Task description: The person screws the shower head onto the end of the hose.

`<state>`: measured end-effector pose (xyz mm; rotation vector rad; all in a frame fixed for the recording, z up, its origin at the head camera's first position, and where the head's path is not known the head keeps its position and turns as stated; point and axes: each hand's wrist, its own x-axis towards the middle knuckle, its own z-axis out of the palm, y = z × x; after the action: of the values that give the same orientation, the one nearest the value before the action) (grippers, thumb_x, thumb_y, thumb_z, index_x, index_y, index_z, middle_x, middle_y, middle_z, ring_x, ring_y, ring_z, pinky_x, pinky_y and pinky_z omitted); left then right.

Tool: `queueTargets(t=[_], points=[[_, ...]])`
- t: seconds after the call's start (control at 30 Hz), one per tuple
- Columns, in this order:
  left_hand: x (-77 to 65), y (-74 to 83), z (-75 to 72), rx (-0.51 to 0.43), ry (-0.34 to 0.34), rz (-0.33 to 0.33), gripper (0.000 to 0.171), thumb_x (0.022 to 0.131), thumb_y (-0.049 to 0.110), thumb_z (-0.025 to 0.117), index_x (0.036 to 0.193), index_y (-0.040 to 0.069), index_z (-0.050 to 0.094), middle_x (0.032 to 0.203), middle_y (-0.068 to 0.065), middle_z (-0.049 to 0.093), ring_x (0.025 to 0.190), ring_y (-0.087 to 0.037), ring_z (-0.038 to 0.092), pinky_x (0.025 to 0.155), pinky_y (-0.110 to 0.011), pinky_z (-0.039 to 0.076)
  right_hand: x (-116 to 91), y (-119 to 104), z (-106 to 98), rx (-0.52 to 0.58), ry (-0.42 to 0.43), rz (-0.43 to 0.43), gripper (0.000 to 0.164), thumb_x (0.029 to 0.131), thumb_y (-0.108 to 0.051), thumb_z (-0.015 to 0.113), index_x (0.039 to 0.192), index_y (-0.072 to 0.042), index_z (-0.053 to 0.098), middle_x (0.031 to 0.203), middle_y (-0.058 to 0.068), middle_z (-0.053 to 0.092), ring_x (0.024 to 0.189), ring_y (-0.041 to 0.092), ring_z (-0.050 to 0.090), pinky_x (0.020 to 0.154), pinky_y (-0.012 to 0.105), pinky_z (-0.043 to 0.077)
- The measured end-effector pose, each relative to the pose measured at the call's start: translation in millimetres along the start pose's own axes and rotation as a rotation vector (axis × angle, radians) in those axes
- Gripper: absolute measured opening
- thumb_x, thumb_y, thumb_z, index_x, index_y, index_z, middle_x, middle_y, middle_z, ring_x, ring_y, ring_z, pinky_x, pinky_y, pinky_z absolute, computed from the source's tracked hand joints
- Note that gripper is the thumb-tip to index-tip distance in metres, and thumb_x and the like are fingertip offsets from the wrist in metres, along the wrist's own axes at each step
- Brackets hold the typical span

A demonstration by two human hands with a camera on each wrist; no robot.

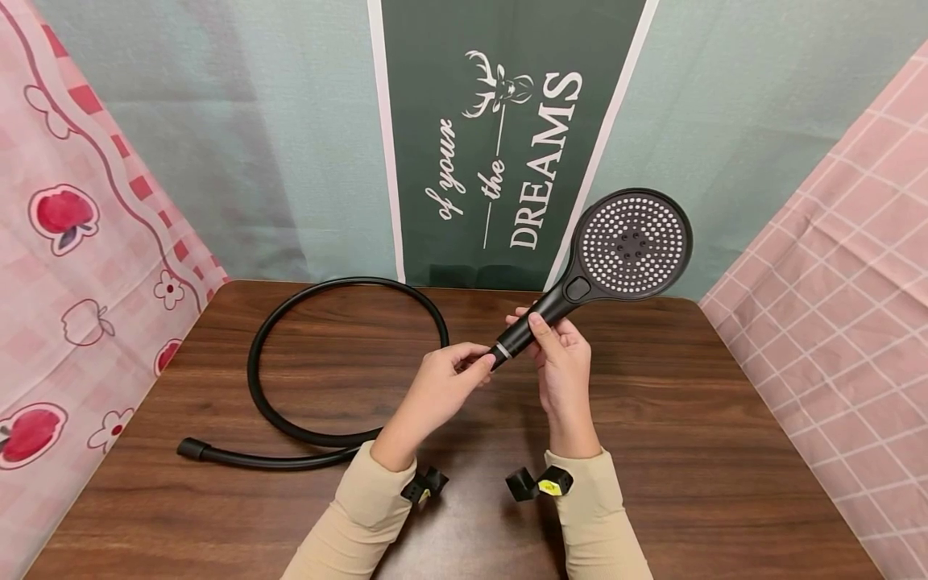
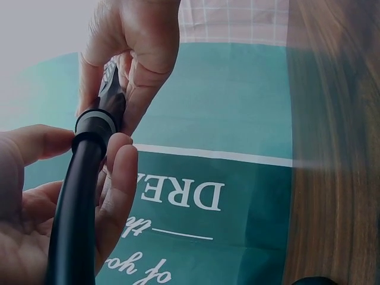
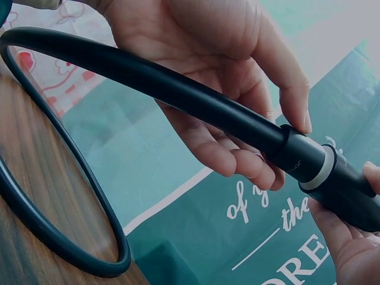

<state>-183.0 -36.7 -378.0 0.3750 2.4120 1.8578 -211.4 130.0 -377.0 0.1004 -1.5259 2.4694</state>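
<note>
A black shower head (image 1: pixel 631 244) is held up above the table, tilted, with its nozzle face toward the head camera. My right hand (image 1: pixel 564 362) grips its handle. At the handle's lower end, my left hand (image 1: pixel 444 385) pinches the end connector (image 3: pixel 295 155) of a black shower hose (image 1: pixel 254 354) between thumb and fingers. A pale ring (image 3: pixel 321 168) shows between connector and handle, which meet in line. How far the connector sits on the handle cannot be told. From the left hand the hose loops over the table, its other end fitting (image 1: pixel 192 449) lying at the left.
The brown wooden table (image 1: pixel 696 451) reaches back to a green cloth (image 1: pixel 464 242) with white lettering. Pink patterned cloth (image 1: pixel 65 322) hangs at the left, and pink checked cloth (image 1: pixel 834 266) at the right. Each wrist wears a small black camera (image 1: pixel 538 483).
</note>
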Motion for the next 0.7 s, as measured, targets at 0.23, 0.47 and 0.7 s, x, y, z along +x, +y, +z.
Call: queueTargets(t=[0.23, 0.47, 0.7], points=[[-0.6, 2.7, -0.1, -0.004, 0.003, -0.01, 0.026, 0.099, 0.026, 0.062, 0.114, 0.006, 0.072, 0.093, -0.01, 0.075, 0.085, -0.016, 0.072, 0.079, -0.031, 0.058, 0.4, -0.3, 0.1, 0.006, 0.002, 0.003, 0.012, 0.098, -0.009, 0.062, 0.107, -0.003, 0.067, 0.092, 0.003, 0.076, 0.089, 0.016, 0.076, 0.081, 0.027, 0.058], [-0.6, 3.2, 0.2, -0.006, 0.002, -0.005, 0.026, 0.099, 0.024, 0.062, 0.113, 0.005, 0.072, 0.091, -0.011, 0.074, 0.083, -0.016, 0.072, 0.077, -0.029, 0.057, -0.4, -1.0, 1.4, 0.004, 0.005, -0.001, 0.011, 0.098, -0.008, 0.061, 0.106, -0.003, 0.066, 0.092, 0.003, 0.076, 0.088, 0.015, 0.076, 0.081, 0.027, 0.058], [-0.2, 2.4, 0.5, -0.006, 0.0, -0.005, 0.026, 0.099, 0.024, 0.062, 0.113, 0.005, 0.071, 0.091, -0.01, 0.074, 0.085, -0.02, 0.072, 0.076, -0.028, 0.057, -0.5, -1.1, 1.4, 0.007, 0.006, 0.001, 0.011, 0.098, -0.008, 0.062, 0.107, -0.003, 0.066, 0.092, 0.004, 0.076, 0.088, 0.015, 0.076, 0.081, 0.027, 0.058]])
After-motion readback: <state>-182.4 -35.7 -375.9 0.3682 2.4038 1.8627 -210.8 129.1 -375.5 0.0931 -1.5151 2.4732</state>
